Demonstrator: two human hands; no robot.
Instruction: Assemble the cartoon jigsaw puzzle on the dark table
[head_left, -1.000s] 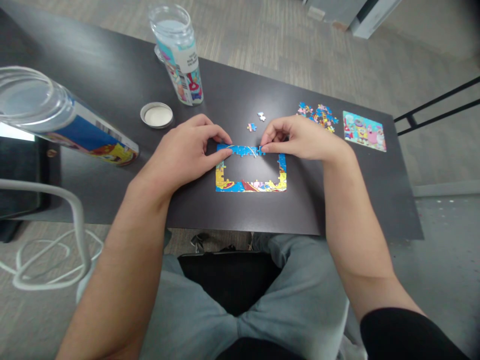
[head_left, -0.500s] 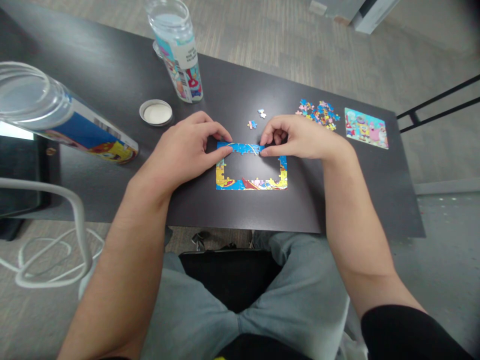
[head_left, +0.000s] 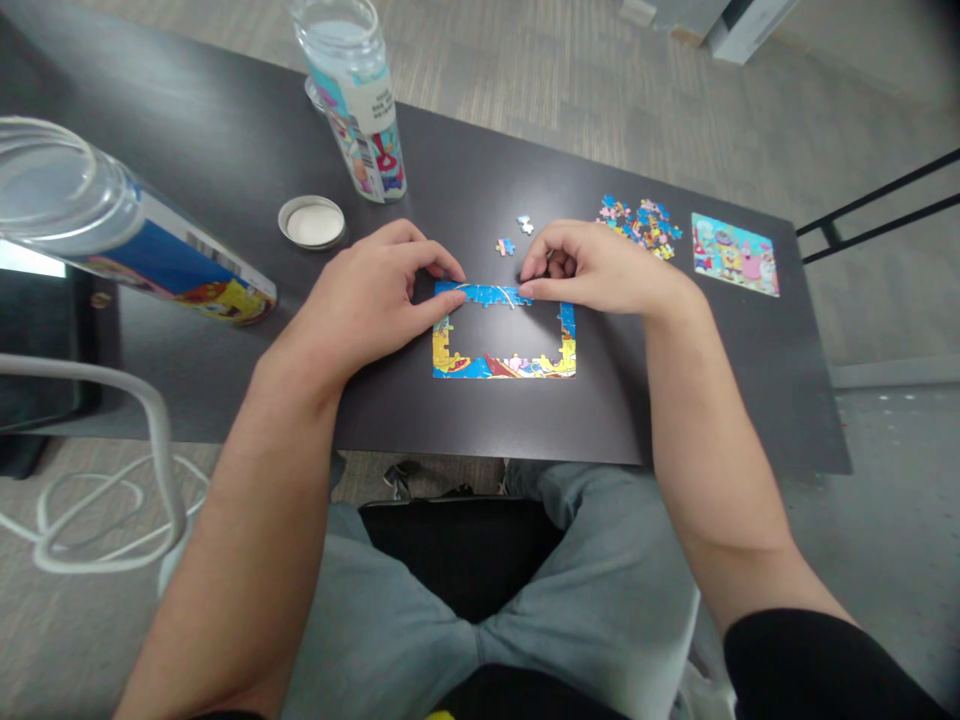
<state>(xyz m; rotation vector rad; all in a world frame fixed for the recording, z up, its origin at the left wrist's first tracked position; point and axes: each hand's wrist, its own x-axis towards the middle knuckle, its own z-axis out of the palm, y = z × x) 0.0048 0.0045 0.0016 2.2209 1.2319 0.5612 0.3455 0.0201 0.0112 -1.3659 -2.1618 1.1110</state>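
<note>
Left hand (head_left: 382, 285) with thumb and forefinger parted at the puzzle (head_left: 495, 368), upper left, right hand (head_left: 523, 284) narrowed at its top edge, whether pinching anything unclear, puzzle flat on table (head_left: 517, 420), loose pieces (head_left: 505, 246) beyond, pile (head_left: 654, 228) and card (head_left: 736, 254) rightward.

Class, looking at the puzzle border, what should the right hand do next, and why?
Perhaps press the right end of the blue top strip flat: the right hand's fingertips are at that end, while the left hand rests at the other.
</note>
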